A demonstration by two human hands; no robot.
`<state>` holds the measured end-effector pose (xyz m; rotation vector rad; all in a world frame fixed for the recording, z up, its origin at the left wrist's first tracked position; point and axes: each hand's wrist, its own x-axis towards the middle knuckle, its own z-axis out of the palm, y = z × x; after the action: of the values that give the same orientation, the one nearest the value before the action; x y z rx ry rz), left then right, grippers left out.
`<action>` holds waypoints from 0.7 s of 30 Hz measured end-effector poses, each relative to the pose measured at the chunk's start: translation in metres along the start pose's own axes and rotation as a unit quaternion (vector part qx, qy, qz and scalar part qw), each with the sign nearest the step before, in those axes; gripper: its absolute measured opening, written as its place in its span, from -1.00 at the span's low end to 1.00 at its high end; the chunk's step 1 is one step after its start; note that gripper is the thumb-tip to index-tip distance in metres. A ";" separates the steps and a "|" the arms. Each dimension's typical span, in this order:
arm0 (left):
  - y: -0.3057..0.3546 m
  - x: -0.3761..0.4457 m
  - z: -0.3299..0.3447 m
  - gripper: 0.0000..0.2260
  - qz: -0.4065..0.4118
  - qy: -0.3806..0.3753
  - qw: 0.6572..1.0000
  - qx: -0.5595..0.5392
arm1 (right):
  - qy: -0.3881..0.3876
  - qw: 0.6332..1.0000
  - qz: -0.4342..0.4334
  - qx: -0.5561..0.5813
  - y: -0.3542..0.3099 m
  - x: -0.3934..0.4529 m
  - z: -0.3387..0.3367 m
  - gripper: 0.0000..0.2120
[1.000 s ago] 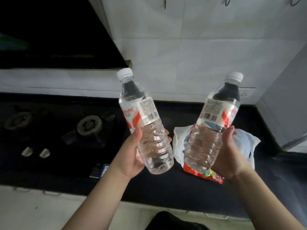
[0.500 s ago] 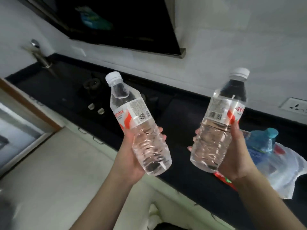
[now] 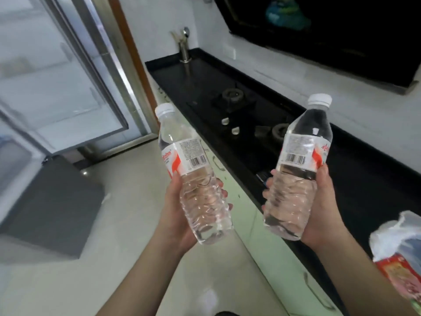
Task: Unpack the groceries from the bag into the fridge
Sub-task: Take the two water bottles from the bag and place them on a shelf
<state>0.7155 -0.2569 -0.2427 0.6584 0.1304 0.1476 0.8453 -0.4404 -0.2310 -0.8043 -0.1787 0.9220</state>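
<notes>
My left hand grips a clear water bottle with a white cap and a red-and-white label, held upright over the floor. My right hand holds a second water bottle of the same kind, above the edge of the black counter. The white plastic grocery bag lies on the counter at the right edge, with a red packet showing at its mouth. A grey fridge stands at the left, its pale door swung open.
A gas hob with two burners is set into the counter, with a tap at its far end. A black range hood hangs above. Pale green cabinet fronts run below the counter. The floor is glossy beige tile.
The view has swung left from the counter toward the fridge. Both hands keep their bottles. The bag has slid to the right edge of view and the open fridge has come into sight.
</notes>
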 end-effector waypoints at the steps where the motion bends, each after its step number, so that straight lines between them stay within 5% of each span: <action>1: 0.012 -0.012 -0.010 -0.50 0.012 0.006 1.000 -0.005 | -0.002 1.000 0.013 -0.002 0.011 0.009 0.015 -0.30; 21: 0.190 -0.212 -0.171 -0.50 0.238 0.135 0.961 -0.046 | -0.268 0.929 0.253 -0.041 0.221 0.141 0.257 -0.29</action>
<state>0.4611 -0.0438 -0.2437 0.5643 0.2253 0.7052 0.6710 -0.1177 -0.2291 -0.6659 -0.5050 1.6282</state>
